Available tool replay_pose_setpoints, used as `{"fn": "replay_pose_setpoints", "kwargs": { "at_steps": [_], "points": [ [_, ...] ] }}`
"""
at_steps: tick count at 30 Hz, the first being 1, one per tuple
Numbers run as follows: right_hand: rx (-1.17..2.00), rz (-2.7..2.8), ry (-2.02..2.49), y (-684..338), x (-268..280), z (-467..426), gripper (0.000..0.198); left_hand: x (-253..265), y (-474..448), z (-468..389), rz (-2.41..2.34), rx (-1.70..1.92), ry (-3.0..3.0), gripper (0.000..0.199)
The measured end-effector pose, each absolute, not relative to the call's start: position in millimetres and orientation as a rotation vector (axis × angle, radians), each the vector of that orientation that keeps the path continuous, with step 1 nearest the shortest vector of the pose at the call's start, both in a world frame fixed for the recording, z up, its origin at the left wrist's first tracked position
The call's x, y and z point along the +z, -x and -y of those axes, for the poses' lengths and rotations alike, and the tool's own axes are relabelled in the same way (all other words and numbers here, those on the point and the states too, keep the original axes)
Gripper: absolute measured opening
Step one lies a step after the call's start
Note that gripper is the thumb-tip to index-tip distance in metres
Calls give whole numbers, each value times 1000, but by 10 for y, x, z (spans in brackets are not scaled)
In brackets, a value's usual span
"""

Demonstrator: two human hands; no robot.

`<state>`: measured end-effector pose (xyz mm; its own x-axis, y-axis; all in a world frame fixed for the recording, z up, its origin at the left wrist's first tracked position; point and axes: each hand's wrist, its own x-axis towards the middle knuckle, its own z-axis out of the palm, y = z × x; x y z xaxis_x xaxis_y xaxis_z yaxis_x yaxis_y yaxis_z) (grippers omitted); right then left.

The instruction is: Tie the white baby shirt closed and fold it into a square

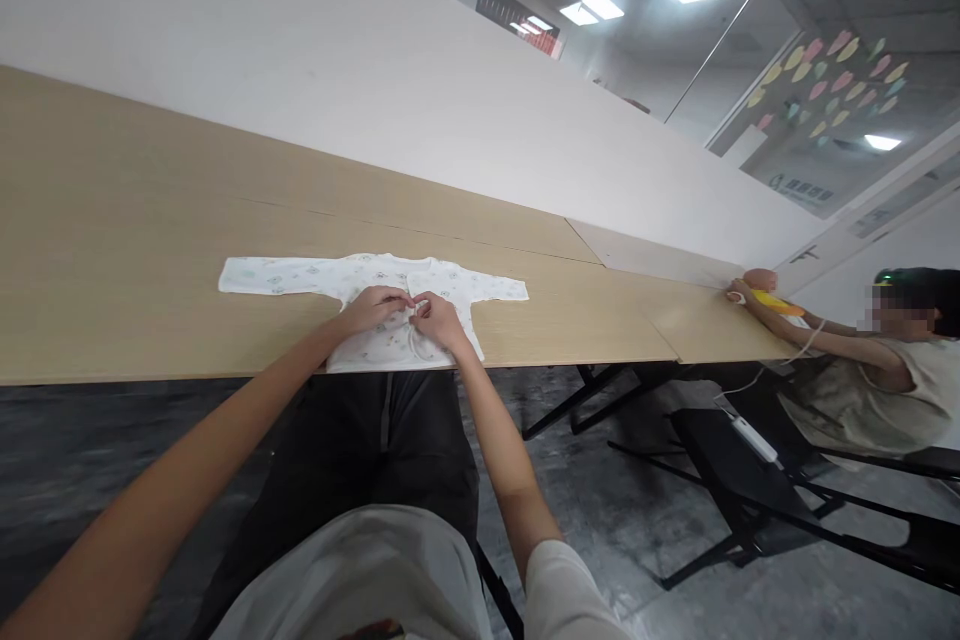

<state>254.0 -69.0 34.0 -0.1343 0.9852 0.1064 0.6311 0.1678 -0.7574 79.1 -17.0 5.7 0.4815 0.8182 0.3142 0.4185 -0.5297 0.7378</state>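
A small white long-sleeved baby shirt (382, 270) with a scattered print lies flat on the table in front of me, both sleeves stretched out sideways. Its lower hem reaches the table's near edge. My left hand (379, 307) rests on the shirt's chest, fingers bent and pinching at the front opening. From the other side my right hand (437, 320) pinches the same spot, thumb and fingers together. The fingertips of both hands nearly meet there. Whatever small fastening or fold of cloth is between them is too small to make out.
The long wooden table (135, 220) runs along a white wall (300, 90) with glass above. Farther right, a seated person (885, 370) holds a doll (772, 300) on the table. Black folding chairs (735, 460) stand on the right, one bearing a white power strip (754, 440) with a cable.
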Motion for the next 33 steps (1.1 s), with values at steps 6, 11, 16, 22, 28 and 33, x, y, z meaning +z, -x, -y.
{"fn": "replay_pose_setpoints", "kwargs": {
  "at_steps": [6, 11, 16, 22, 28, 33],
  "points": [
    [849, 1739, 1572, -2821, 291, 643, 32, 24, -795, 148, -1184, 934, -2191, 42],
    [781, 1779, 1556, -2753, 293, 667, 17, -11, -786, 120, -1203, 928, -2247, 40],
    [643, 1833, 1541, -2485, 297, 666, 16, -25, -778, 102, -1214, 931, -2290, 41],
    [715, 1766, 1563, -2635, 304, 611, 26, -21, -789, 121, -1233, 933, -2259, 40],
    [800, 1774, 1602, -2838, 438, 428, 27, -30, -833, 23, -1337, 984, -2209, 36],
    [715, 1812, 1627, -2519, 517, -62, 27, 31, -972, -300, -1508, 988, -2205, 34]
  ]
}}
